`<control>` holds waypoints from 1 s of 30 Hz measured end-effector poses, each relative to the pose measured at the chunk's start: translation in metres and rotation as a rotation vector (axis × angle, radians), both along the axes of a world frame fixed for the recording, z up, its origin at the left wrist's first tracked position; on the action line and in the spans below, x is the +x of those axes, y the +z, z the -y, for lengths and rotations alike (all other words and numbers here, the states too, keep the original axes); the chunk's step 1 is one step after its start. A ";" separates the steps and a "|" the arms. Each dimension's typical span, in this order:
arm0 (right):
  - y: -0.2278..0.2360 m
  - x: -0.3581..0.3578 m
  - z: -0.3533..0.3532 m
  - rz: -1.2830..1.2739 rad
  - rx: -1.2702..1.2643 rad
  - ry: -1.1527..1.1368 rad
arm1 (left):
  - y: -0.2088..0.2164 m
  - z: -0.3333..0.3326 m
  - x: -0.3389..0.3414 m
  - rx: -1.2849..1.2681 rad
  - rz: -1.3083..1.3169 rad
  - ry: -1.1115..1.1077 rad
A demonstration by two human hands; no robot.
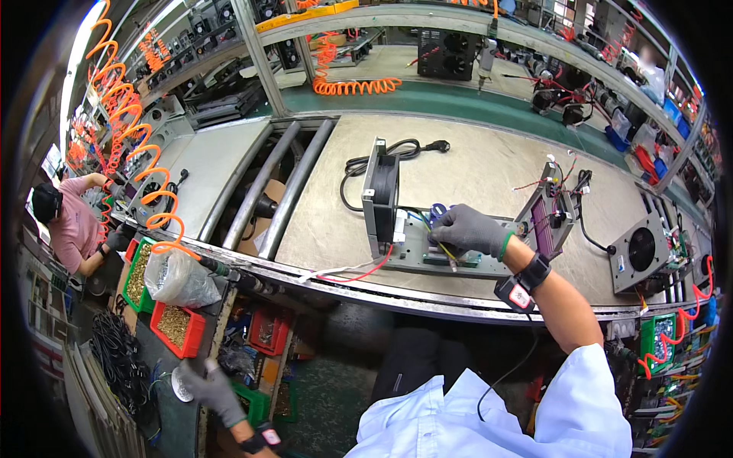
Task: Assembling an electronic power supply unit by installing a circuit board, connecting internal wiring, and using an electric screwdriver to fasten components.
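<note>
In the head view, the only one, the unit with a black round fan in a grey metal frame (387, 191) stands on the wide pale tabletop (473, 156), in front of the person. The right hand in a grey glove (467, 229) is over the middle of its flat grey metal base plate (412, 256), near a blue loop of wire (437, 211). Its fingers are bent and look near to each other, but I cannot tell if they clamp something (the glove covers the place). The left hand in a grey glove (214, 393) is low at the left, just beside a white round disc (182, 383); it is blurred, so I cannot tell if its fingers are apart or together. Near it is a red plastic bin of brass-coloured small parts (169, 344).

As I judge, the work is somewhere in the middle: the fan already stands upright at one end of the plate, and an upright panel with purple parts (544, 221) at the other. The red and white wires (355, 275) lie loose at the front, so some wiring seems left.
</note>
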State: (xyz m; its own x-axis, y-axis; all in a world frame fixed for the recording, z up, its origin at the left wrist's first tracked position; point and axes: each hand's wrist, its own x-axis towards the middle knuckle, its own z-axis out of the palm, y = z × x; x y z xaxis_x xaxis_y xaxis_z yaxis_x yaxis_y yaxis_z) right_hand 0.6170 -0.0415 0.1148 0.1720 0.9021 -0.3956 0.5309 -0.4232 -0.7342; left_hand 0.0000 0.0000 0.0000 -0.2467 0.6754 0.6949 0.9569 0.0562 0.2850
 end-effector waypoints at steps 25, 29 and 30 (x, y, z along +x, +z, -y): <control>-0.040 -0.012 0.035 -0.400 0.265 -0.219 | 0.028 -0.014 0.467 -1.024 1.682 -1.193; -0.045 -0.028 0.037 0.087 0.468 -0.042 | 0.029 -0.015 0.469 -1.001 1.396 -1.228; -0.044 -0.030 0.040 0.211 0.460 -0.040 | 0.028 -0.015 0.468 -1.070 1.425 -1.232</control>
